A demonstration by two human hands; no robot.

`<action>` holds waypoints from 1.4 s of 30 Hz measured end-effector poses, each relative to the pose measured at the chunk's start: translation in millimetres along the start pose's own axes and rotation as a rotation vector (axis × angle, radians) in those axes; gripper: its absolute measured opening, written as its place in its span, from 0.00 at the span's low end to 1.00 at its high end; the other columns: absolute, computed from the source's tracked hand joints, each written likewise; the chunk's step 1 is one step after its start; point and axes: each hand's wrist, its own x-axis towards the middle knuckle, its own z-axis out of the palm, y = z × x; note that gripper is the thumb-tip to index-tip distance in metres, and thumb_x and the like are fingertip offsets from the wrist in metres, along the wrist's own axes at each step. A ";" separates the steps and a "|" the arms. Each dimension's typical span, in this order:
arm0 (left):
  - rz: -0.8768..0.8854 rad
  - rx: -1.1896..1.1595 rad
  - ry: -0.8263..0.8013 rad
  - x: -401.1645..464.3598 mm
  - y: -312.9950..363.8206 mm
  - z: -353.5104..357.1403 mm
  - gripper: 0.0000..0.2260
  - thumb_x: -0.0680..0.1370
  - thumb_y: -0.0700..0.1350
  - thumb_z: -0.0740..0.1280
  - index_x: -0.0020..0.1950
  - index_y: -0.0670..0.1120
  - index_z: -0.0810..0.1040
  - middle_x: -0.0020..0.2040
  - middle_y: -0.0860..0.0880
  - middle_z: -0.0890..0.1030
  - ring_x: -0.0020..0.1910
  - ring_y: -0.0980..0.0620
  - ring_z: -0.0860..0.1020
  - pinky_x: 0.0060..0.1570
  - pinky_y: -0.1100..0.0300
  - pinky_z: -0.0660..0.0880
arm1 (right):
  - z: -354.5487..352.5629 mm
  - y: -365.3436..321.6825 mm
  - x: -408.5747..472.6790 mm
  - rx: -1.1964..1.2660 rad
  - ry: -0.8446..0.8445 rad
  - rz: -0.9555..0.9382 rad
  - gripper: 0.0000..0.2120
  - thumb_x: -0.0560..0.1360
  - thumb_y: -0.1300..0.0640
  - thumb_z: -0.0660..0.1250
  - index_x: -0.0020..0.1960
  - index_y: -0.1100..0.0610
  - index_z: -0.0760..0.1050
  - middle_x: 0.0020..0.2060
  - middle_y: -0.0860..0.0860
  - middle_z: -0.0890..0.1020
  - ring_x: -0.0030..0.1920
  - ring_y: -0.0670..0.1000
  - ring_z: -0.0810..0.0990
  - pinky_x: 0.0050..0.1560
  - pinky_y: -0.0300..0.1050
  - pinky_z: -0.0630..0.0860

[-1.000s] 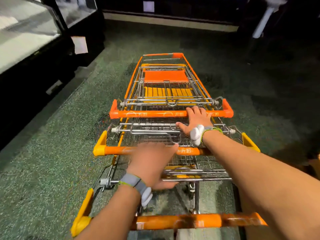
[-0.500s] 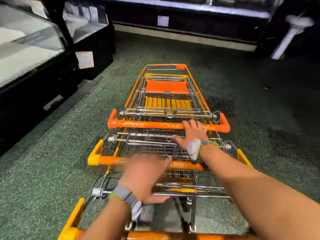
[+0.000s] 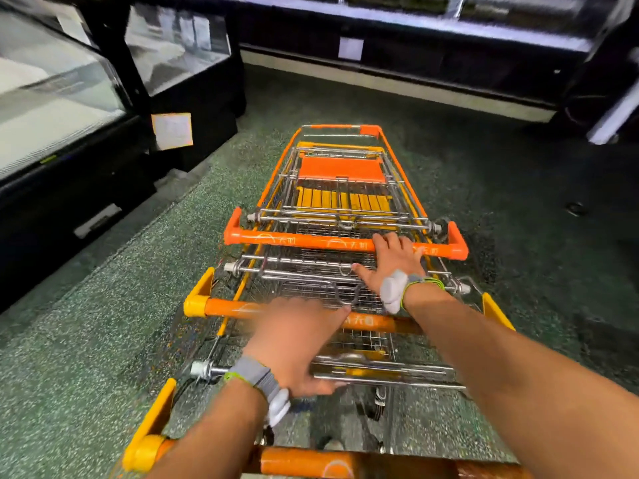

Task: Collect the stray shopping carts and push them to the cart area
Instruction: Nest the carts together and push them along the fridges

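Your hands on the nested carts (image 3: 340, 202).
Right hand (image 3: 394, 261) fingers curl over the front handle (image 3: 311, 240); left hand (image 3: 297, 344) lies blurred on the middle handle (image 3: 228, 307), its finger pose unclear.

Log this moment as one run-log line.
stage: pushing nested carts | right hand: grips front handle | left hand: blurred, over middle handle | left: freezer case

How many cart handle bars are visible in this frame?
3. The far handle has the right hand on it; the middle handle passes under the left hand; the nearest handle lies along the bottom edge. More may be hidden.
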 end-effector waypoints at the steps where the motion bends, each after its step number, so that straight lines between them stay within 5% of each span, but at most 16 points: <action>1: -0.024 -0.015 -0.003 27.3 -10.3 3.8 0.50 0.67 0.80 0.56 0.82 0.52 0.56 0.61 0.43 0.74 0.55 0.40 0.73 0.58 0.39 0.67 | -2.1 8.9 31.6 0.006 -0.007 0.004 0.39 0.75 0.28 0.58 0.77 0.50 0.57 0.75 0.54 0.62 0.75 0.62 0.58 0.71 0.68 0.57; 16: -0.123 0.000 0.044 319.2 -101.3 18.4 0.51 0.65 0.80 0.59 0.81 0.53 0.58 0.59 0.42 0.74 0.55 0.37 0.73 0.57 0.36 0.70 | -38.7 103.1 336.9 -0.028 -0.072 -0.067 0.39 0.76 0.30 0.57 0.79 0.51 0.53 0.77 0.54 0.59 0.76 0.62 0.56 0.73 0.68 0.55; 20: -0.143 -0.001 0.040 393.7 -122.0 21.2 0.53 0.63 0.80 0.60 0.81 0.54 0.57 0.60 0.43 0.73 0.56 0.38 0.72 0.57 0.35 0.70 | -46.5 130.3 413.4 -0.025 -0.095 -0.087 0.41 0.75 0.32 0.63 0.79 0.51 0.53 0.77 0.55 0.59 0.75 0.63 0.56 0.73 0.68 0.56; 25: -0.221 -0.038 0.071 489.9 -138.0 28.2 0.51 0.64 0.79 0.61 0.79 0.52 0.65 0.60 0.41 0.76 0.55 0.38 0.74 0.57 0.38 0.69 | -52.8 171.0 506.1 0.018 -0.016 -0.151 0.39 0.75 0.31 0.62 0.77 0.52 0.59 0.74 0.57 0.65 0.72 0.63 0.63 0.71 0.64 0.62; 31: -0.263 -0.036 0.099 598.9 -155.7 24.8 0.50 0.64 0.78 0.61 0.79 0.50 0.65 0.57 0.40 0.75 0.54 0.39 0.72 0.56 0.39 0.70 | -63.2 222.1 614.4 -0.042 -0.045 -0.239 0.43 0.73 0.26 0.52 0.79 0.51 0.57 0.76 0.57 0.61 0.75 0.61 0.58 0.75 0.59 0.58; 35: -0.248 -0.036 0.092 674.2 -164.3 26.6 0.45 0.70 0.79 0.57 0.73 0.46 0.71 0.55 0.41 0.76 0.52 0.38 0.76 0.54 0.38 0.70 | -79.2 252.5 685.4 0.003 -0.144 -0.257 0.41 0.78 0.30 0.57 0.82 0.51 0.49 0.80 0.52 0.53 0.79 0.61 0.47 0.77 0.63 0.48; 42: -0.333 -0.002 0.077 820.6 -189.1 31.8 0.46 0.70 0.79 0.54 0.79 0.51 0.62 0.59 0.43 0.75 0.52 0.39 0.74 0.56 0.38 0.69 | -89.2 311.7 826.7 0.016 -0.106 -0.307 0.41 0.78 0.30 0.56 0.81 0.52 0.49 0.80 0.53 0.54 0.79 0.62 0.48 0.76 0.66 0.48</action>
